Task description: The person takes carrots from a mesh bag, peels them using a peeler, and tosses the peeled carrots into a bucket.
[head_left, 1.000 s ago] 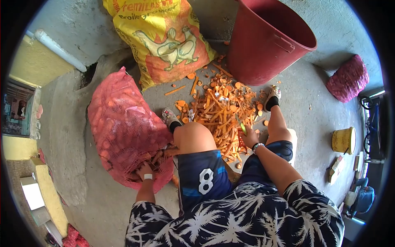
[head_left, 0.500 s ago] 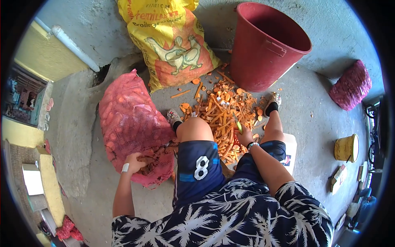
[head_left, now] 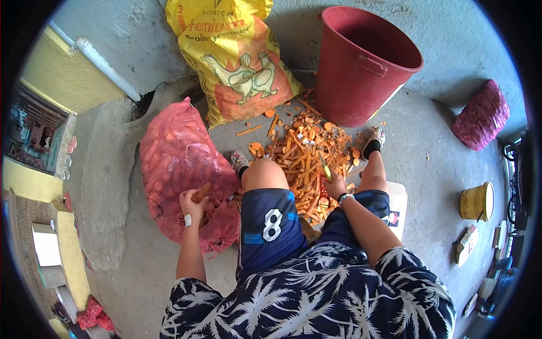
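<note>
In my left hand is a brownish carrot, held above the opening of the pink mesh sack, which is full of carrots. My right hand is closed round a knife with a green handle, its blade pointing away from me. Under and beside that hand is a red perforated thing, partly hidden. Between my feet a heap of cut carrots covers the floor, with strips and round slices mixed together.
Behind the heap stand a yellow feed sack and a tall red bin. To the right are a purple mesh sack, a yellow bucket and a white box beside my leg. A pipe runs along the left wall.
My left hand has come up out of the sack's opening with a carrot in it. My right hand stays over the heap with the knife. The view has shifted slightly.
</note>
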The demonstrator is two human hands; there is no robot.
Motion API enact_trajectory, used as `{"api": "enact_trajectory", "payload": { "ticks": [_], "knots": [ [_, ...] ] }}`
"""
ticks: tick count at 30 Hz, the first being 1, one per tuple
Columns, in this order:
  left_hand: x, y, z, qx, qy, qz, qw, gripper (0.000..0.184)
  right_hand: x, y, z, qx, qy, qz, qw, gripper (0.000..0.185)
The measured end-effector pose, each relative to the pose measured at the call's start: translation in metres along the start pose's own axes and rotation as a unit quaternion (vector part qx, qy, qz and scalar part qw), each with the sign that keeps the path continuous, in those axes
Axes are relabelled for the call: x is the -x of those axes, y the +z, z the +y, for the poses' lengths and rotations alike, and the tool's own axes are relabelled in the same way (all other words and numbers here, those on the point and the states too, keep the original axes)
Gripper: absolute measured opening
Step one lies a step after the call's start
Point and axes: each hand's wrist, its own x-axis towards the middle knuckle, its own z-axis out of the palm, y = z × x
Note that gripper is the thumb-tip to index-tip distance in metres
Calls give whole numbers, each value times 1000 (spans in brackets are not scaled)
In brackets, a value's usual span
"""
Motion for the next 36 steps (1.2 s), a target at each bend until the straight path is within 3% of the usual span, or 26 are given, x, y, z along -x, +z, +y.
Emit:
{"api": "enact_trajectory", "payload": {
  "ticks": [3,5,9,11,14,15,17,19,21,22,23,25,27,29,31,34,36],
  "knots": [
    [-21,-9,25,-22,74,-73,994,21,-3,4,2,-26,-9,6,1000,27],
    [-37,-21,49,-42,118,-132,983,20,-5,6,2,-32,30,-15,999,38],
    [-71,-67,128,-21,87,-181,979,17,-4,3,-5,-28,55,-24,998,40],
    [-82,-75,151,137,49,-154,977,19,-6,1,1,-22,64,-51,996,43],
    [-97,-69,181,487,-23,-116,865,33,-6,4,7,-42,-4,31,999,32],
    [-97,-67,191,488,-20,-116,865,33,-6,2,7,-44,-5,34,998,32],
    [-94,-65,227,698,-100,-243,666,39,-8,-7,-1,-74,14,52,996,33],
    [-88,-55,254,691,-83,-329,638,42,-13,-18,-14,-81,27,59,995,35],
    [-84,-17,259,595,-45,-409,691,45,-20,-34,-34,-193,-20,5,981,35],
    [-78,2,263,561,-69,-432,703,45,-16,-55,-62,-296,-18,-39,954,32],
    [-71,20,267,524,-92,-454,714,46,-17,-71,-75,-313,-24,-86,945,28],
    [-57,55,262,436,-27,-394,809,48,-22,-95,-88,-312,-128,-147,930,27],
    [-54,65,259,404,-21,-382,831,38,-19,-115,-102,-306,-138,-184,924,24],
    [-56,66,256,283,59,-340,895,36,-20,-120,-109,-276,-155,-188,930,22],
    [-55,69,253,277,54,-335,899,35,-24,-118,-112,-241,-195,-217,926,21],
    [-56,65,257,272,79,-331,900,34,-24,-118,-120,-216,-150,-258,930,19],
    [-57,50,271,168,80,-395,900,34,-32,-106,-111,-207,-137,-267,931,22]
  ]
}}
